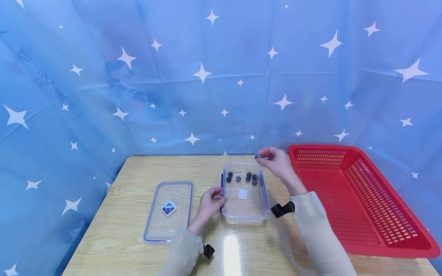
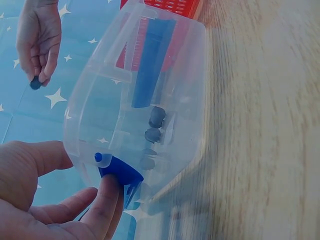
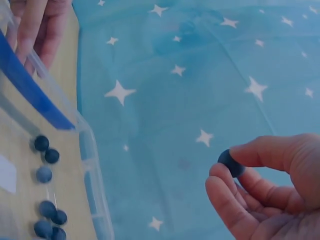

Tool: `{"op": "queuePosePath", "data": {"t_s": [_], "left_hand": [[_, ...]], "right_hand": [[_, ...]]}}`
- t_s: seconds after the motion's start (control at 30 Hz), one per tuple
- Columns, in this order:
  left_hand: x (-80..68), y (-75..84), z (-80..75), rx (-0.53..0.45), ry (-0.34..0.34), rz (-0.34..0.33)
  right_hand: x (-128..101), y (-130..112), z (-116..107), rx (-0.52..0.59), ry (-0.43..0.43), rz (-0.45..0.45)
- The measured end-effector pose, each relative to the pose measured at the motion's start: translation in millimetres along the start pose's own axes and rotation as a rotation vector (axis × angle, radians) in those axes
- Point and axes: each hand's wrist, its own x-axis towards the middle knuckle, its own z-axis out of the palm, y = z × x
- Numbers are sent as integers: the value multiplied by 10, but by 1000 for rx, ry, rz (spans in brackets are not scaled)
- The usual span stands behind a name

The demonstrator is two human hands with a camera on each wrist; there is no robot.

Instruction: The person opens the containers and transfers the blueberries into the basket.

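Observation:
My right hand (image 1: 277, 163) pinches a blueberry (image 3: 231, 163) between thumb and fingertips, above the far right corner of a clear plastic food container (image 1: 245, 209). Several more blueberries (image 1: 238, 178) lie on the container's floor toward its far end, beyond a white square label (image 1: 243, 194). At the container's left side my left hand (image 1: 210, 203) grips the wall, its thumb at the rim and its fingers against the blue latch (image 2: 122, 172). The clear lid (image 1: 162, 226), edged in blue and bearing a blue-and-white sticker (image 1: 169, 207), lies flat to the left.
A large red plastic basket (image 1: 350, 249) with slotted walls stands to the right, beside my right forearm. Everything stands on a light wooden table (image 1: 114, 230). Behind it hangs a blue curtain (image 1: 241, 126) with white stars.

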Motion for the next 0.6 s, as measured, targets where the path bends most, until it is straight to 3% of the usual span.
{"op": "queuePosePath", "data": {"t_s": [0.2, 0.37, 0.6], "left_hand": [[-124, 328, -46, -16, 0, -6], [-190, 437, -58, -9, 6, 16], [-3, 5, 4, 0, 7, -7]], "right_hand": [[-7, 72, -215, -26, 26, 43], [-18, 142, -384, -22, 40, 57], [-43, 296, -585, -2, 43, 6]]}}
